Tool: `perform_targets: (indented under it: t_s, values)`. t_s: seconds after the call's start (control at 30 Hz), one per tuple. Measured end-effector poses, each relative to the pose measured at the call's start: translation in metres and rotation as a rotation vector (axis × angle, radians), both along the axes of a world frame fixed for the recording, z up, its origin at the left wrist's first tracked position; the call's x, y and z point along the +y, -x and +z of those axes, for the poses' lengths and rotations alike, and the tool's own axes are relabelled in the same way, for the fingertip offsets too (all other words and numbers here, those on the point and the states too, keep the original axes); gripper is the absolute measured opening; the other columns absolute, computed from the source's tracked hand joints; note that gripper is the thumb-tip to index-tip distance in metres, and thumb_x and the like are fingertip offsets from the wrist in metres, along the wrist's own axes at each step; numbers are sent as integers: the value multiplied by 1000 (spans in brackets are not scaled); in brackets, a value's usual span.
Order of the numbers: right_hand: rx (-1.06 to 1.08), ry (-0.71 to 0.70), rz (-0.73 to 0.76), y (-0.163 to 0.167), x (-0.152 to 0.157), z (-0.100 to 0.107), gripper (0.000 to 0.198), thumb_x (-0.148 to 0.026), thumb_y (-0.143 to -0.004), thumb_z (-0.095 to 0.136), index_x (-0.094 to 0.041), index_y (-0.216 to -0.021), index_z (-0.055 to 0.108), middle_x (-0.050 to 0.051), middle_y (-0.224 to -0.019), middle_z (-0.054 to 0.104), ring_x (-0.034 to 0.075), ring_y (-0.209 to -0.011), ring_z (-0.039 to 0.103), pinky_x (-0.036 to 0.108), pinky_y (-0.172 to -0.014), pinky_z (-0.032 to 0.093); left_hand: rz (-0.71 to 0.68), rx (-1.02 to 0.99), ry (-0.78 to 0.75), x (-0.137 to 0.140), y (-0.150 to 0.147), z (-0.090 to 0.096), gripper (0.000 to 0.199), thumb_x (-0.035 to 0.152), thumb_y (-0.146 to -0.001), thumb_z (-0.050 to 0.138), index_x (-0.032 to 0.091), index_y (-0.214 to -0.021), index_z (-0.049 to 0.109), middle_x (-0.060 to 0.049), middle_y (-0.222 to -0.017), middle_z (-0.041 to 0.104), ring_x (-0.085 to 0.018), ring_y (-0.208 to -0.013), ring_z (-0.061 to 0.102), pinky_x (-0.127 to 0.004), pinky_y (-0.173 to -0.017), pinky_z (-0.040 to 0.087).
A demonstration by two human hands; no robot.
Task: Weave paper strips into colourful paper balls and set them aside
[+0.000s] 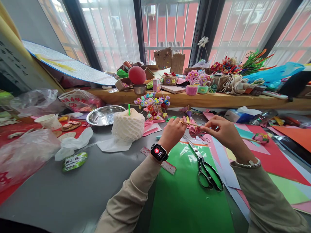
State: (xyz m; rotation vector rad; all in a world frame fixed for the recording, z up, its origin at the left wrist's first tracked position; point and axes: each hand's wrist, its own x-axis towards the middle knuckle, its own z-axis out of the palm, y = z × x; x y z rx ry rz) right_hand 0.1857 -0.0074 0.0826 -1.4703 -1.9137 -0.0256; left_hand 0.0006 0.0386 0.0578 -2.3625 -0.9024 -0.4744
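My left hand (173, 131) is closed around one end of a thin wooden stick (190, 124), which points to the right. At its other end, my right hand (220, 131) pinches thumb and finger together at the edge of a crumpled pink paper flower (195, 131). Whether the flower is fixed to the stick, I cannot tell. Just below both hands, black-handled scissors (202, 165) lie on a green sheet (187, 204), blades pointing away from me. A patterned ruler (169, 167) is partly covered by my left wrist.
Coloured paper sheets (289, 161) cover the right side, with a paper flower on a stick (260, 138). Left of my hands stand a net-wrapped white roll (128, 126) and a metal plate (103, 116). Plastic bags (31, 155) lie far left. Behind, craft flowers (153, 103) stand before a crowded ledge (175, 97).
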Motion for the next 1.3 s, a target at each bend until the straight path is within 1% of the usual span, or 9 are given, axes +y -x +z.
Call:
perform_targets:
  t_s: [0.13,0.33,0.47,0.57,0.77,0.93,1.1,1.3]
  values:
    - [-41,-25,-32,-2,1,-2,37,-50,-74,51,-17,-60,60,4,-67,54,12,-54,47,26,-50,37,18,-11,1,0,1,3,25,13,-82,40,8,-105,49,-11,-98,56,-21,-89,50,-34,-74,38]
    - [-94,7,-56,-1,3,-4,34,-47,-74,52,-17,-59,59,2,-66,51,11,-53,45,26,-51,35,40,-103,-32,-10,0,14,21,18,-82,43,8,-98,52,-11,-94,57,-21,-88,50,-35,-76,38]
    - [-106,6,-2,5,4,-7,32,-45,-75,52,-17,-60,56,2,-68,50,11,-54,45,26,-52,36,-76,-127,-54,-16,-3,20,20,20,-84,40,12,-99,51,-9,-97,57,-19,-90,50,-34,-80,37]
    - [-122,-10,39,11,4,-9,32,-44,-76,51,-17,-59,53,2,-69,50,11,-54,45,25,-50,34,-161,-104,-73,-17,-5,20,19,17,-86,36,13,-95,53,-8,-99,57,-17,-89,51,-33,-81,36]
    - [-138,-54,41,19,3,-13,28,-39,-78,48,-18,-60,51,3,-73,52,10,-54,46,24,-49,35,-238,-32,-54,-18,-8,18,17,12,-84,39,12,-86,56,-8,-94,59,-16,-87,52,-32,-83,37]
    - [-166,-50,8,20,3,-13,26,-35,-79,47,-17,-60,50,4,-75,52,11,-55,46,24,-48,34,-224,-20,-35,-20,-11,16,19,10,-83,37,10,-86,56,-9,-93,59,-17,-86,53,-33,-81,38]
    - [-161,-43,12,20,3,-14,22,-32,-78,49,-17,-63,50,3,-76,51,11,-56,47,25,-50,36,-192,-15,-37,-23,-13,16,21,8,-83,36,9,-88,55,-8,-90,59,-18,-85,53,-32,-81,39]
    - [-159,-41,-1,23,3,-14,20,-30,-78,49,-16,-64,51,4,-79,52,13,-61,51,25,-52,37,-149,-31,-35,-25,-15,17,20,8,-83,34,9,-84,55,-9,-83,59,-19,-80,54,-31,-74,41]
